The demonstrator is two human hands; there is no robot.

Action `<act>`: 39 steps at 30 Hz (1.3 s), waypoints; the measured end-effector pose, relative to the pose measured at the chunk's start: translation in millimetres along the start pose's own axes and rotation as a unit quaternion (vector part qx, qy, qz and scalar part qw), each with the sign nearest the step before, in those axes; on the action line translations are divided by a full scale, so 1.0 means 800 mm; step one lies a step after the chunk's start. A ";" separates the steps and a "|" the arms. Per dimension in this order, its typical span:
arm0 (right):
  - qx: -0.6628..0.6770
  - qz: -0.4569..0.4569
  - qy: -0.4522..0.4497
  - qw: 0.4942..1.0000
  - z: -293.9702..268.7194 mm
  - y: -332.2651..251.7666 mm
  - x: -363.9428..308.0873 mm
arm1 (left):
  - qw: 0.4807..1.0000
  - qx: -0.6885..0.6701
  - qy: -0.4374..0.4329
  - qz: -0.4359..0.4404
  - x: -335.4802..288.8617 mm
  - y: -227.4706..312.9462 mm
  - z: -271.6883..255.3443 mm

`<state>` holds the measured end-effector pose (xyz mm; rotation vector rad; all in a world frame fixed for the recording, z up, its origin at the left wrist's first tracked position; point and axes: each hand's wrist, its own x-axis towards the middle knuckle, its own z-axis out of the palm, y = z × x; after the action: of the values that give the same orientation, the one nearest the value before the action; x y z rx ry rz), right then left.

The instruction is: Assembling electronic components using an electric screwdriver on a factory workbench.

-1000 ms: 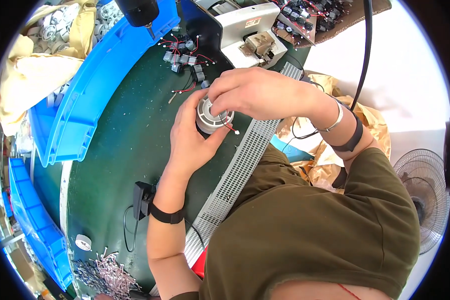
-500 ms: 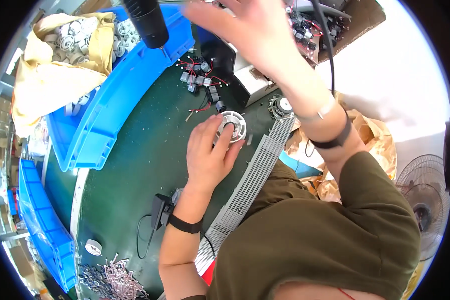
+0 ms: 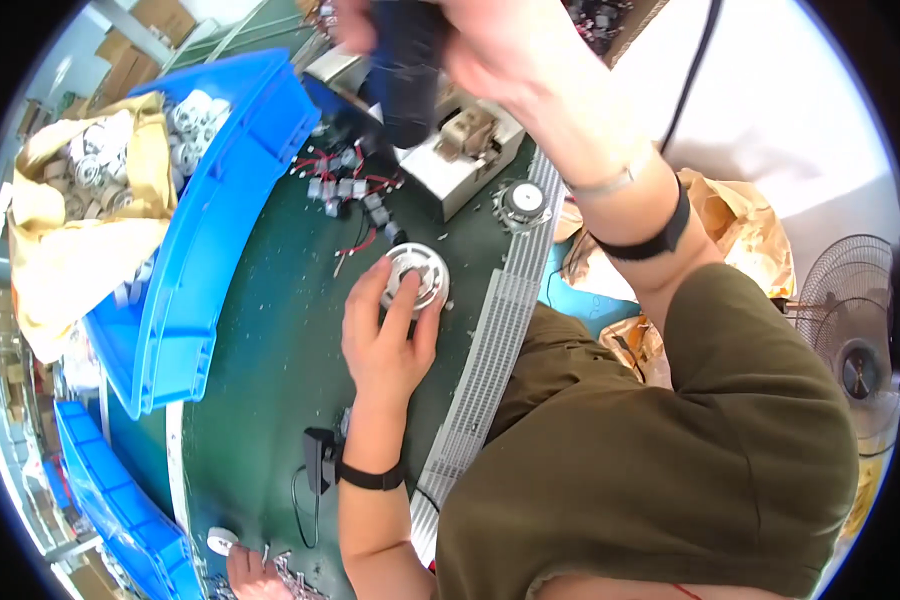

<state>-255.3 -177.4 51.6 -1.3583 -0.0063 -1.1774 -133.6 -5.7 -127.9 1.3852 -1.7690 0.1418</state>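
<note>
My left hand [image 3: 385, 335] holds a white round plastic housing [image 3: 437, 272] against the green bench, with fingers at its near and left side and one fingertip in its hollow. Above the bench, my right hand [image 3: 490, 45] is closed around a black electric screwdriver [image 3: 406, 95], which points downward. Its tip is not clear against the things behind it. Small grey motors [image 3: 345, 188] with red and black wires lie beyond the housing. A round metal-and-white part [image 3: 523, 203] sits to the right, on the perforated grey strip.
A blue bin [image 3: 195, 240] with white round parts and a yellow bag stands at left. A metal box-like fixture [image 3: 460, 165] is behind the housing. A black adapter [image 3: 320, 458] with a cable lies near my left forearm. Another person's hand [image 3: 255, 575] is among wires at lower left.
My right hand has taken hold of the screwdriver that hung beside it. My left hand stays on the housing. Another person's hand has appeared at the lower left, and the view has shifted.
</note>
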 end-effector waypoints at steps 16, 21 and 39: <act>-0.188 -0.026 0.095 0.977 -0.076 0.004 -0.060 | 1.000 -0.009 -0.013 -0.010 -0.006 -0.007 -0.002; -0.209 -0.018 0.104 0.972 -0.072 0.003 -0.063 | 1.000 -0.010 -0.014 -0.012 -0.004 -0.003 -0.003; -0.177 -0.035 0.103 0.978 -0.071 0.009 -0.069 | 1.000 -0.008 -0.015 -0.010 -0.005 -0.006 -0.003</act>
<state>-311.1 -186.0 -4.9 -1.5460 0.3211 -1.4221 -128.1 -3.1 -131.3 1.4003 -1.7773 0.0961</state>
